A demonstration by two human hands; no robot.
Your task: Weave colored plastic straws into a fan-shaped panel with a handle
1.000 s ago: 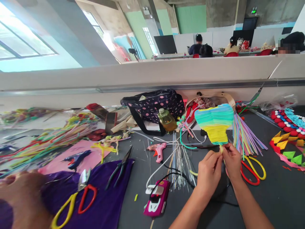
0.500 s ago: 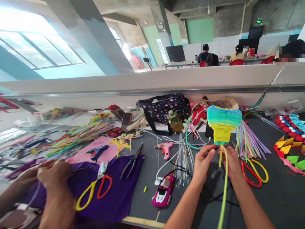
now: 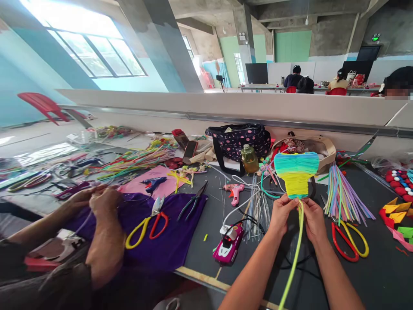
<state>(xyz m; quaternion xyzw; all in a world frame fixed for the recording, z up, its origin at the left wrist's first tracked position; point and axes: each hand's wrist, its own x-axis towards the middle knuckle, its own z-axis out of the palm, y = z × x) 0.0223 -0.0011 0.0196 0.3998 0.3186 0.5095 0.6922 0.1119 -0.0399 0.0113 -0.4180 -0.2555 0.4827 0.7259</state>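
A flared piece wound with blue, teal and yellow pipe cleaner (image 3: 295,172) stands upright above the dark table, narrow end down. My left hand (image 3: 284,211) pinches that lower end from the left. On the other side, my right hand (image 3: 312,215) pinches the same end, the fingertips of both hands nearly touching. A long yellow-green pipe cleaner (image 3: 294,267) hangs from between them toward the table's front edge.
Red-and-yellow scissors (image 3: 351,241) and pastel pipe cleaners (image 3: 346,193) lie right. Left are a pink glue gun (image 3: 235,193), a magenta car-shaped device (image 3: 229,245), wires and pliers (image 3: 193,201). A co-worker's hands (image 3: 103,202) work over purple cloth (image 3: 174,237).
The view has swung left. My right hand has come up beside my left at the piece's lower end, and the short yellow end below it no longer shows separately.
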